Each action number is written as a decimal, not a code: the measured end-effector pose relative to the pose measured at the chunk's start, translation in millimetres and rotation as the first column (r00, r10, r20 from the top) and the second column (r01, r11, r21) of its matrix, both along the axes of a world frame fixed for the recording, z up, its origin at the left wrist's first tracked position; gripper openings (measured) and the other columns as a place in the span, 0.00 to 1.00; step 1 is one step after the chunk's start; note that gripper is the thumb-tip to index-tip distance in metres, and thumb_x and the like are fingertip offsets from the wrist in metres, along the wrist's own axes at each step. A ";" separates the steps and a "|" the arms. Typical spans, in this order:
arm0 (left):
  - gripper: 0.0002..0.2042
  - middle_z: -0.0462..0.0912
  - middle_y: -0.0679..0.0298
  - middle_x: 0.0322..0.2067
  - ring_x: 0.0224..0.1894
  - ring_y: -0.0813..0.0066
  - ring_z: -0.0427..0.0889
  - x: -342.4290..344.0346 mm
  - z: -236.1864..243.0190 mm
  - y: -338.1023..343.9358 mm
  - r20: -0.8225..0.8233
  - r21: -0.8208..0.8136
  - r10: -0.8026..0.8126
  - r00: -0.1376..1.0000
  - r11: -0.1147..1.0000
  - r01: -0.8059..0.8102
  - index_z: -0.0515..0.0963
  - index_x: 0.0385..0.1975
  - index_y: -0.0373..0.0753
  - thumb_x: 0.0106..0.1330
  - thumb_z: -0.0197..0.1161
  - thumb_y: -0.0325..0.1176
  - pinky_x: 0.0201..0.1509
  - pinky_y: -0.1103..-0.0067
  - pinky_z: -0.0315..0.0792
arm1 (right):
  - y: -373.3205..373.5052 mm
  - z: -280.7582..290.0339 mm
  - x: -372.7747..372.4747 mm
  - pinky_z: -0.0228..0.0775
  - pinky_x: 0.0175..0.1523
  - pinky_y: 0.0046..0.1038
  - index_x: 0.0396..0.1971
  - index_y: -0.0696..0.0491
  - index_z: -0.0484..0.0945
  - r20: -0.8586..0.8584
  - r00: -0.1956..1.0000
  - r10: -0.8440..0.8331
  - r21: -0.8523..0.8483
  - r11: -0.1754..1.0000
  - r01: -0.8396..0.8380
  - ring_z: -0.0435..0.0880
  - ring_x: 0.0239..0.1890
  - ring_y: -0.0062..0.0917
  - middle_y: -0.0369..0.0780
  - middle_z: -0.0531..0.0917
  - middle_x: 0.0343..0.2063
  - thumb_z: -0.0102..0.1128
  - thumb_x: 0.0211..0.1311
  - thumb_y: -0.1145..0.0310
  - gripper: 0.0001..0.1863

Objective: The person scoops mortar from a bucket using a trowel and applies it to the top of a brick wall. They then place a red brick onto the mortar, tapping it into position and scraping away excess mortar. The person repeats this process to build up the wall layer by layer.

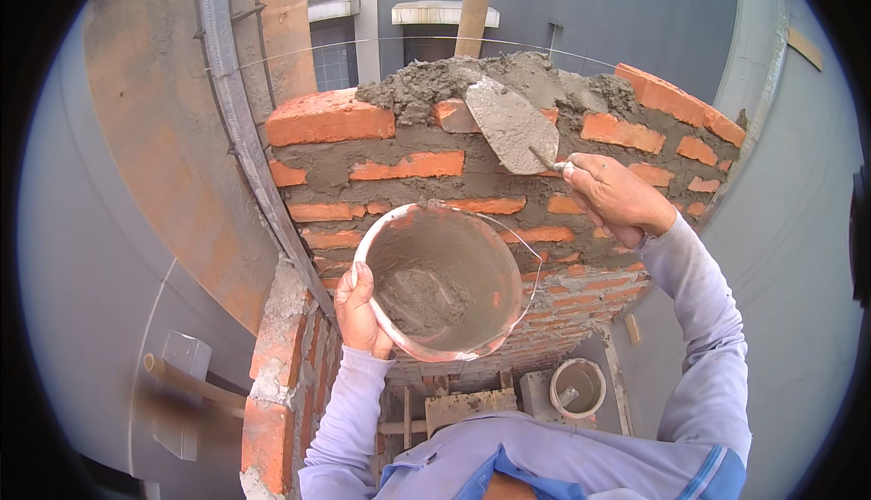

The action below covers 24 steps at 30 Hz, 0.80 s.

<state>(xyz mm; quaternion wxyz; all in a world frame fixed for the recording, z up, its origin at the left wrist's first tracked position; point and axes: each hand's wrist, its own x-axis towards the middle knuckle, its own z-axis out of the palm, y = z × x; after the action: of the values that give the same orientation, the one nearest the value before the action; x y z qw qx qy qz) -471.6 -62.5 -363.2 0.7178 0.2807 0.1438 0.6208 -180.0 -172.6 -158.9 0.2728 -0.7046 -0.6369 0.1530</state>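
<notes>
My left hand (360,312) grips the rim of a bucket (510,296), tilted so that its inside shows, with some wet mortar (422,300) at the bottom. A thin wire handle hangs loose on its right side. My right hand (620,196) is closed round the handle of a trowel (510,128). The trowel's mortar-smeared blade lies against the upper face of a brick wall (408,166), just below its top. Along the wall's top runs a lumpy bed of wet mortar (417,83), between a brick (331,119) at the left and bricks (667,96) at the right.
A thin string (363,42) stretches above the wall top. At the left stands a metal upright (227,73), near a lower brick wall (268,436). Below me are a second bucket (578,388) and a wooden board (472,405). A bamboo pole (476,1) rises behind the wall.
</notes>
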 end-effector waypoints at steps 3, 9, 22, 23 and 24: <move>0.08 0.80 0.66 0.34 0.37 0.77 0.79 -16.2 -9.3 -2.8 -0.053 0.015 0.034 0.998 0.999 -0.033 0.76 0.33 0.38 0.70 0.57 0.35 0.47 0.76 0.75 | -27.2 -5.0 -0.5 0.62 0.18 0.28 0.31 0.58 0.68 0.160 0.985 0.060 -0.077 0.996 -0.049 0.70 0.12 0.23 0.37 0.69 0.15 0.44 0.70 0.61 0.15; 0.08 0.80 0.69 0.31 0.35 0.81 0.77 -15.1 5.5 -22.4 -0.189 0.071 -0.038 0.981 0.996 0.053 0.77 0.32 0.38 0.68 0.60 0.35 0.43 0.79 0.74 | -80.7 -78.3 -14.0 0.68 0.30 0.36 0.35 0.60 0.71 0.591 0.777 0.217 0.037 0.955 -0.295 0.77 0.27 0.36 0.45 0.73 0.27 0.56 0.56 0.72 0.09; 0.08 0.82 0.62 0.35 0.36 0.75 0.80 16.7 -24.6 -84.0 -0.298 0.071 -0.038 0.954 0.996 0.062 0.77 0.33 0.35 0.68 0.60 0.34 0.43 0.76 0.77 | -101.5 -192.4 -35.5 0.78 0.27 0.23 0.35 0.67 0.75 0.792 0.468 0.392 -0.138 0.862 -0.488 0.80 0.33 0.28 0.42 0.74 0.29 0.60 0.47 0.73 0.16; 0.08 0.82 0.62 0.34 0.35 0.76 0.80 19.5 -24.1 -92.0 -0.310 0.082 -0.018 0.951 0.996 0.046 0.77 0.33 0.35 0.68 0.61 0.35 0.42 0.77 0.77 | -98.2 -195.5 -29.7 0.79 0.28 0.24 0.38 0.67 0.75 0.810 0.498 0.309 -0.030 0.870 -0.492 0.80 0.33 0.28 0.42 0.74 0.29 0.60 0.48 0.73 0.17; 0.08 0.82 0.63 0.34 0.34 0.77 0.79 23.7 -23.7 -100.1 -0.321 0.095 0.001 0.947 0.995 0.031 0.77 0.33 0.35 0.67 0.61 0.35 0.41 0.77 0.77 | -91.2 -200.5 -26.1 0.79 0.28 0.25 0.38 0.68 0.75 0.801 0.528 0.284 0.009 0.875 -0.484 0.80 0.33 0.29 0.42 0.74 0.29 0.60 0.48 0.73 0.18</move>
<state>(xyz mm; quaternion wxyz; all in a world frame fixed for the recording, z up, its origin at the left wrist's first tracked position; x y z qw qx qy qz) -447.9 -162.6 -386.9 0.6747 0.4142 0.2254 0.5678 -206.1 -263.8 -359.4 0.0085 -0.5037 -0.8437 -0.1854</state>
